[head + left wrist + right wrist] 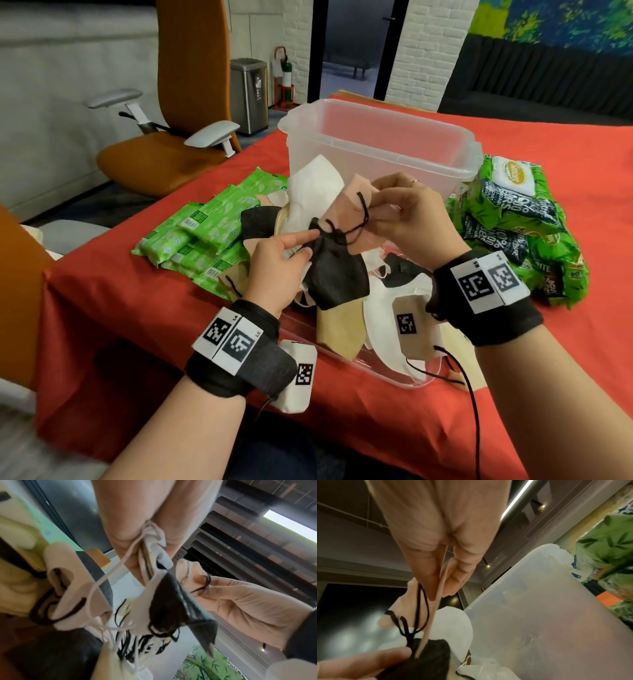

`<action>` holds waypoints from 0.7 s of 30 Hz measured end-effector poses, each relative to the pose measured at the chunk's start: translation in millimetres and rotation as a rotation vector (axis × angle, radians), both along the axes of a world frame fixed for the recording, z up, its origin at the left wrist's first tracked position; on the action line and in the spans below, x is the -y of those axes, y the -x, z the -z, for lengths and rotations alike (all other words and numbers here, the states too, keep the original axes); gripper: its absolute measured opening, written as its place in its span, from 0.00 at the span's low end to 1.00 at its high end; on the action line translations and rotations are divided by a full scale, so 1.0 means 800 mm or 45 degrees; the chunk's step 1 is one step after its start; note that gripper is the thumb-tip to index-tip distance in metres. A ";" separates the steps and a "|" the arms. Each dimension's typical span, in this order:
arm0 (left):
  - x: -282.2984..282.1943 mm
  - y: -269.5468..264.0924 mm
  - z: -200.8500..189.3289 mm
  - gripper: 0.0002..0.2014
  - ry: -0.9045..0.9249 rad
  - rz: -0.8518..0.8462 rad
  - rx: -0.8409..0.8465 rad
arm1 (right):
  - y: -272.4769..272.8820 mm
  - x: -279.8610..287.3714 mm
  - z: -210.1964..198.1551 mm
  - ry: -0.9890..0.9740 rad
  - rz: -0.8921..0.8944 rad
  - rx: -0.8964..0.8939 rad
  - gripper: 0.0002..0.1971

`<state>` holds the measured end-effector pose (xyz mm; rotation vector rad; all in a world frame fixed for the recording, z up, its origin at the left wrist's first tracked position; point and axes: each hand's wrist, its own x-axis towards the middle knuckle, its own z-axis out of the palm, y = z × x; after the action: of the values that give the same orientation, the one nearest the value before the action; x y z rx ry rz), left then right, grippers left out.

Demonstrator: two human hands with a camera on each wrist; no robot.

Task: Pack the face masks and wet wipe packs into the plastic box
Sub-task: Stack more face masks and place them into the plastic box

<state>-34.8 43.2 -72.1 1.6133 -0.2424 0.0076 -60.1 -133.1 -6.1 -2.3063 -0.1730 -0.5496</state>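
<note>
Left hand (277,270) gripped a bunch of masks topped by a black face mask (337,274), right hand (412,219) pinched a pink face mask (363,202), tangled black ear loops (346,226) between, before the clear plastic box (376,144)

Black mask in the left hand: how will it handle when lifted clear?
Probably floppy: the black mask sags below the left hand. Likely light, held by a fingertip grip. Its ear loops look tangled with the pink mask, so that may drag along.
</note>
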 end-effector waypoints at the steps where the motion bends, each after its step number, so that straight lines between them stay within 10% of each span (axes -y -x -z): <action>1: 0.000 0.000 -0.001 0.15 0.021 -0.006 -0.016 | -0.001 0.001 0.000 -0.016 0.014 0.030 0.13; 7: 0.000 0.006 -0.012 0.13 0.237 -0.026 -0.118 | 0.003 0.003 -0.012 -0.162 -0.078 -0.008 0.33; 13: 0.005 0.018 -0.020 0.16 0.347 0.052 -0.091 | 0.011 -0.019 -0.012 0.157 -0.199 -0.233 0.27; 21: 0.005 0.017 -0.012 0.11 0.302 -0.057 -0.043 | 0.011 -0.017 -0.008 -0.031 -0.171 -0.313 0.20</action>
<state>-48.2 39.3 -62.7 1.3813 -0.1721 0.0423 -68.8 -119.2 0.4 -2.2956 -0.1992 -0.1966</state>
